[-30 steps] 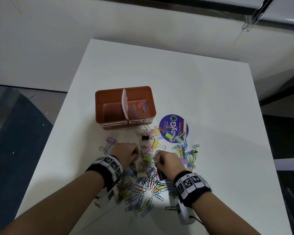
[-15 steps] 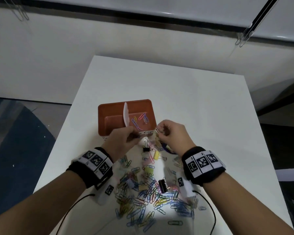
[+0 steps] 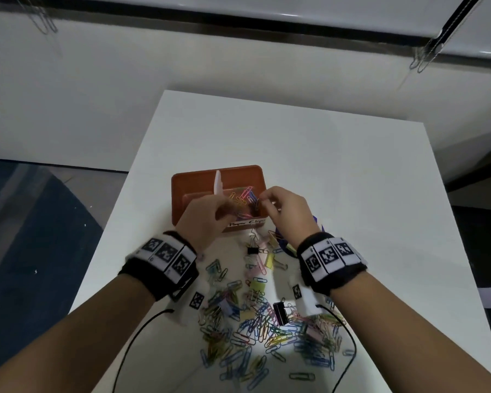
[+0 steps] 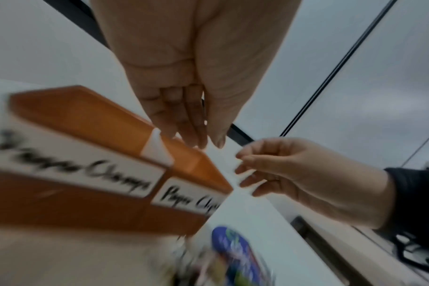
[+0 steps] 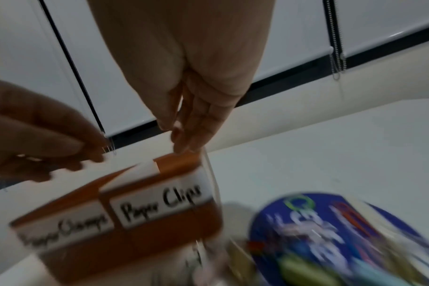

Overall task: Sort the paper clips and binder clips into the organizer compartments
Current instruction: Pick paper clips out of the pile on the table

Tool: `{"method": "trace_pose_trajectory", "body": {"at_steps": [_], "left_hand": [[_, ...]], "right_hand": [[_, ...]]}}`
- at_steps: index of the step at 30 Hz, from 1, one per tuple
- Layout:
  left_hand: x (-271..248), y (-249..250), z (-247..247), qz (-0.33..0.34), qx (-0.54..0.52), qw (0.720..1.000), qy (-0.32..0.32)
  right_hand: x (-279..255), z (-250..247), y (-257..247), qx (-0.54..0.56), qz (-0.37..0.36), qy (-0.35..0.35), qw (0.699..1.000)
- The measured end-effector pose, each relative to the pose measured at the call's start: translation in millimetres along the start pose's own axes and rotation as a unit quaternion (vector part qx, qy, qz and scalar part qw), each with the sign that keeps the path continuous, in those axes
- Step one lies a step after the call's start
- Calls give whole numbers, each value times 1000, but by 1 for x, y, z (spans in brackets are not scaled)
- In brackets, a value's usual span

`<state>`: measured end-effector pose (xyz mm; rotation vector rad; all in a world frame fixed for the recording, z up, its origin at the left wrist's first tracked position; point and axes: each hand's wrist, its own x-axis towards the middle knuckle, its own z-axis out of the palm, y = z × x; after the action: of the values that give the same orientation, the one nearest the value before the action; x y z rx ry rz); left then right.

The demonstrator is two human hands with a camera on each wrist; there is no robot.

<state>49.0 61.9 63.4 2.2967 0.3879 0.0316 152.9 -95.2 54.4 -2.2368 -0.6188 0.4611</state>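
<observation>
An orange organizer [image 3: 240, 169] with a white divider [image 3: 217, 181] stands on the white table [image 3: 338, 194]. Its front labels read "Paper Clamps" [image 4: 69, 164] on the left and "Paper Clips" [image 5: 162, 201] on the right. Several coloured paper clips [image 3: 243, 194] lie in the right compartment. Both hands hover over that compartment. My left hand [image 3: 224, 211] pinches a thin wire paper clip [image 5: 109, 150]. My right hand [image 3: 262, 199] pinches a dark paper clip [image 3: 256, 205] at its fingertips. The left compartment is partly hidden by my left hand.
A loose pile of coloured paper clips and pastel binder clips [image 3: 261, 324] spreads over the near table. Two black binder clips [image 3: 279, 313] [image 3: 252, 250] lie in it. A blue round sticker [image 5: 331, 232] lies right of the organizer. Cables trail from both wristbands.
Both hands have lifted from the pile and travelled forward to the organizer's right compartment, each carrying a clip. The head view has tilted, so the table sits lower in frame.
</observation>
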Motion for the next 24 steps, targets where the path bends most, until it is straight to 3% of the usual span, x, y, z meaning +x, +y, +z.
{"method": "trace_pose_trajectory", "body": {"at_steps": [3,5,9,13,18,24], "left_hand": [[-33,-26,8,-19,21,999,-28],[-53,-47,18,-51,45,997,-45],[-71,-76,43,-85,132,985,-74],[-64,-75,55,-124,266,951,-96],[-52,-68,66,-147,325,927,-118],[-47,-69,74,-178,255,943,-118]], "right_hand": [[-33,5,25,10,25,-91,996],[-53,14,44,-47,15,-145,988],[-78,35,77,-114,39,-192,974],[-83,52,93,-157,66,-176,970],[-78,72,93,-183,58,-141,971],[-73,83,92,-178,43,-142,973]]}}
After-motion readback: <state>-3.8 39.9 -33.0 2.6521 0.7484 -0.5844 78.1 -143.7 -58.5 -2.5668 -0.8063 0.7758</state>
